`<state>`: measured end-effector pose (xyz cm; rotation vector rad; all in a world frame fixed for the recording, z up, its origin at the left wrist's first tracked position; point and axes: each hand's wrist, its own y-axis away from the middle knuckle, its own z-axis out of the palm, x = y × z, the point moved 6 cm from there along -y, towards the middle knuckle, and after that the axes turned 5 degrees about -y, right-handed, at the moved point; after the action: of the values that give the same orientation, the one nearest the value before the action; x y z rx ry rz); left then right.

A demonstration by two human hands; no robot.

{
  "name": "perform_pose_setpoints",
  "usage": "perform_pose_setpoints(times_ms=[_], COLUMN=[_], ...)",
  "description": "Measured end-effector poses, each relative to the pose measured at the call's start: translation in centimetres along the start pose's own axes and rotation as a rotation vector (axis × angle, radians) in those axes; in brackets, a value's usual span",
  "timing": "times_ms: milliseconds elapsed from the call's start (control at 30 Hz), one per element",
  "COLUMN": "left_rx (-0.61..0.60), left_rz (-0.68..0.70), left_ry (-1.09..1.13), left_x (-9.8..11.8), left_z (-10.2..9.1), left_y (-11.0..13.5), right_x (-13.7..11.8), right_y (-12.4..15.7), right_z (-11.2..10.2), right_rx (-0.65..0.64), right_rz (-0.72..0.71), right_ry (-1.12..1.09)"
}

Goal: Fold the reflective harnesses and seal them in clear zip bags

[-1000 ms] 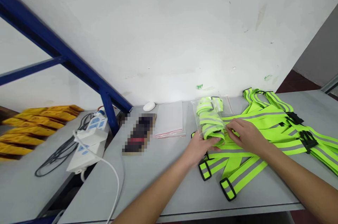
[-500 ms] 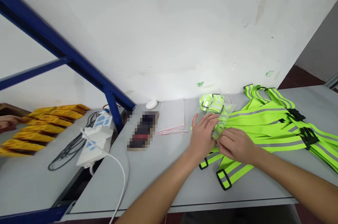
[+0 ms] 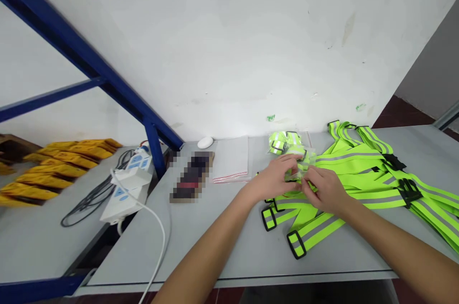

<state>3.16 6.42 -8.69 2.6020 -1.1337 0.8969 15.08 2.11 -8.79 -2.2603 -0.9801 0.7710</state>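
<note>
My left hand and my right hand are close together over the table, fingers closed in a pinch on the edge of a clear plastic bag. Inside this bag is a bundled neon-green reflective strap, partly covered by my fingers. Just behind it lies another clear bag with rolled green straps and black buckles. Long loose reflective straps with grey stripes spread beneath and to the right of my hands. At their near end, a black slide buckle lies toward the table's front edge.
Flat empty zip bags are stacked left of my hands, beside a blurred-out object and a white rounded object. Farther left are a power strip with cables, a blue metal frame and yellow folded items.
My left hand has turned over the bag, and the bag's visible part has sunk lower between my hands. Another person's hand at the far left has left the view.
</note>
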Motion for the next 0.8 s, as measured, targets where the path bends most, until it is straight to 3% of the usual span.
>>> perform_pose_setpoints(times_ms=[200,333,467,633,700,800], left_rx=[0.207,0.338,0.268,0.093,0.125,0.273], left_rz=[-0.010,0.028,0.075,-0.009,-0.066,-0.230], left_ry=[-0.353,-0.500,-0.361,-0.045,-0.011,-0.134], left_x=[0.5,1.3,0.8,-0.6,-1.0,-1.6], left_z=[1.1,1.7,1.7,0.7,0.4,0.2], left_y=[-0.5,0.0,0.7,2.1,2.3,2.0], right_x=[-1.7,-1.5,-0.8,0.1,0.2,-0.2], right_y=[0.1,0.2,0.0,-0.2,-0.2,-0.1], right_z=[0.3,-0.1,-0.9,-1.8,-1.8,-1.4], right_rx=[-0.035,0.013,0.073,0.120,0.106,0.063], right_rz=[-0.185,-0.202,-0.147,-0.077,-0.077,-0.110], right_ry=[0.004,0.020,0.002,-0.024,-0.039,-0.060])
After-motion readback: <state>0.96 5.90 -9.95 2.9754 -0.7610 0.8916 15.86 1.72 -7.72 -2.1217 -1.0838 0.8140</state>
